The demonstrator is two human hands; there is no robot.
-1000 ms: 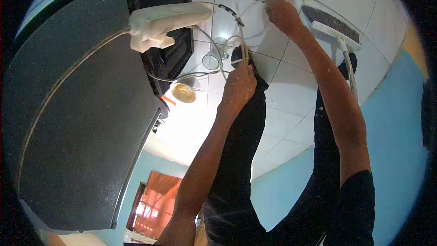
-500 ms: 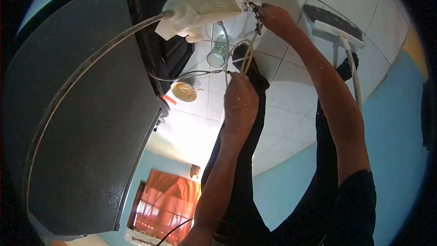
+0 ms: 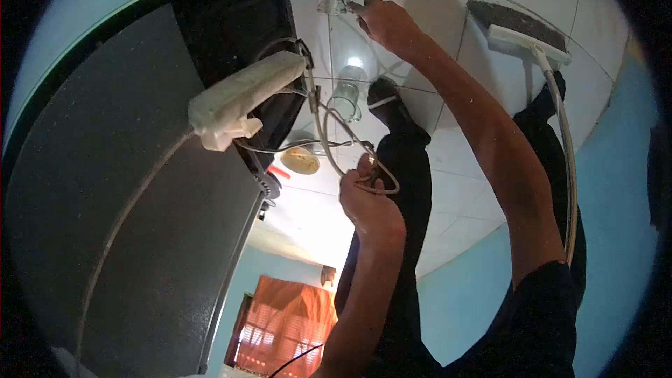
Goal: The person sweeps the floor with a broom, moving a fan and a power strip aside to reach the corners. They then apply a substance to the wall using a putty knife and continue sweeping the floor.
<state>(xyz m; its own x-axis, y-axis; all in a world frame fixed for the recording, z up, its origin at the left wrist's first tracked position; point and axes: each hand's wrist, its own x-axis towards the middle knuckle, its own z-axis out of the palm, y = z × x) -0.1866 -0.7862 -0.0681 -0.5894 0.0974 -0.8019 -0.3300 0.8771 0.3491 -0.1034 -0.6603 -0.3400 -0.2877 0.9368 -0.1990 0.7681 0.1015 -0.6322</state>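
My left hand is closed around looped beige cord in front of my leg. The cord runs up to the end of a whitish, elongated plastic casing, which hangs tilted beside the dark appliance. A long pale cable joins the casing's lower end. Farther up, my right hand reaches over the tiled floor, fingers closed on a scraper with a flat, stained blade. Its handle is mostly hidden by the fingers.
A dark refrigerator-like appliance fills the left side. A glass jar and a bowl of brownish paste stand on the floor, near a red object. At right is a broom. My foot is beside the jar.
The plastic casing has swung down and left, away from my right hand. My right hand has moved left with the scraper. My left hand has moved lower, still holding the cord.
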